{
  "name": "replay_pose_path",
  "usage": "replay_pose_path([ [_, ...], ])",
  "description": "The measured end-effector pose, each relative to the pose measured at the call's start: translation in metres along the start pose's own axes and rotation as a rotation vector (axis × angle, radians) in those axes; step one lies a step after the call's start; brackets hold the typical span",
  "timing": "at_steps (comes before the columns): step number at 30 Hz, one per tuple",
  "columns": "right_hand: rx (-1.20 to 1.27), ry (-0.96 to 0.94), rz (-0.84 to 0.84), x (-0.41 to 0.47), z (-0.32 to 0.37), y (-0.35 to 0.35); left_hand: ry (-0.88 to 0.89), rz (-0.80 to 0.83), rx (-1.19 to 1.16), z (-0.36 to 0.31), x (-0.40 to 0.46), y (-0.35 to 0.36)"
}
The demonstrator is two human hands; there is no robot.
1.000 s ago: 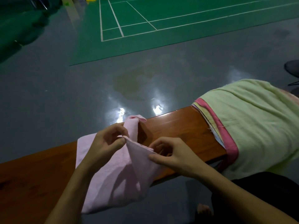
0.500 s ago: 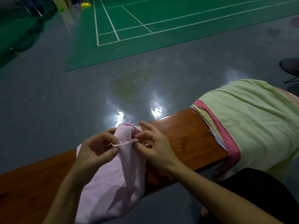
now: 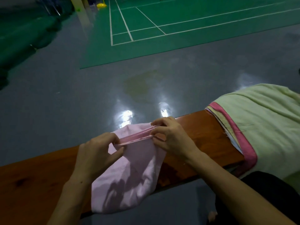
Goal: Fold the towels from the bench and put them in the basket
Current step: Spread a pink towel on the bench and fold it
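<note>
Since a second ago the two hands have drawn apart along the pink towel's (image 3: 129, 172) top hem, stretching it taut: the left hand (image 3: 97, 153) pinches one end, the right hand (image 3: 172, 138) the other. One pink towel drapes over the table (image 3: 203, 135); one stack of towels (image 3: 259, 127) lies at its right end.
</note>
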State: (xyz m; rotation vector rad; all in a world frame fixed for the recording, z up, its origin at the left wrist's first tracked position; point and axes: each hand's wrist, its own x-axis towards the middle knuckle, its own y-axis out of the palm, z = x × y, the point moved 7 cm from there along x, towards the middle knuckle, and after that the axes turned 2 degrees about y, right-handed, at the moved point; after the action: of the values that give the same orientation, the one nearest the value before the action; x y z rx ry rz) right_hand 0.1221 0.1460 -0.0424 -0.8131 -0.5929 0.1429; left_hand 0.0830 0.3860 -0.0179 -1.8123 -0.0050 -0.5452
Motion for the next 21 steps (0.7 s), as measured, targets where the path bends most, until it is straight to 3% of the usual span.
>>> replay_pose_path([
  [3, -0.029, -0.024, -0.030, 0.003, 0.010, -0.006, 0.002, -0.068, 0.005, -0.002, 0.000, -0.013],
  [18, 0.002, -0.009, 0.009, 0.026, 0.097, -0.089, -0.108, -0.333, -0.543, -0.045, 0.001, -0.138],
  [21, 0.123, 0.017, -0.010, 0.034, 0.117, -0.115, -0.151, -0.390, -0.753, -0.058, -0.001, -0.167],
])
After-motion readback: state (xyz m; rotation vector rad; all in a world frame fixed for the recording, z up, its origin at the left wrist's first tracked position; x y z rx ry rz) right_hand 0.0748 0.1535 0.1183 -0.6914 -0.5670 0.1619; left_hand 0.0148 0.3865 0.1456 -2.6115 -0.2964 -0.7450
